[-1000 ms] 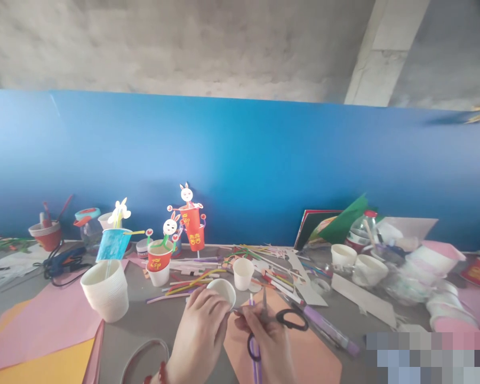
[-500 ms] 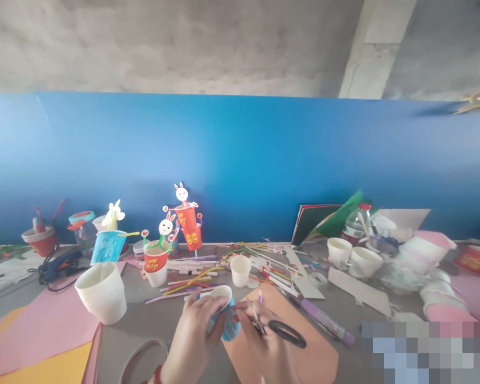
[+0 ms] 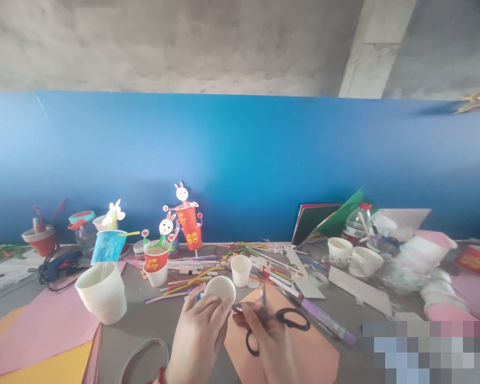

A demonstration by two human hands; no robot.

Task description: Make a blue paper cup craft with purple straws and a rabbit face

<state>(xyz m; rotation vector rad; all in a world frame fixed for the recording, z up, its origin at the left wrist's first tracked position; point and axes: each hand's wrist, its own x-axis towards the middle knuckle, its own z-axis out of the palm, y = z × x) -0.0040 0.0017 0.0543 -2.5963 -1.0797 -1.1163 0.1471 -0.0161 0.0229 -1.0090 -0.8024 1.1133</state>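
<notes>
My left hand [image 3: 198, 336] is wrapped round a small paper cup [image 3: 220, 289], whose white mouth faces the camera. My right hand [image 3: 270, 341] grips black-handled scissors [image 3: 278, 322] with the blades pointing up, just right of the cup. Both hands hover low over an orange paper sheet [image 3: 312, 357] at the table's near edge.
A stack of white cups [image 3: 102, 293] stands at the left on pink paper [image 3: 40, 325]. Rabbit-topped red cups [image 3: 186, 221], straws [image 3: 192, 277], a purple marker [image 3: 328, 322], more white cups [image 3: 360, 258] and a bottle [image 3: 356, 226] crowd the table before a blue wall.
The cup was tilted, showing its blue side half a second ago; now its mouth faces me again. The scissors have swung from lying slanted to pointing up.
</notes>
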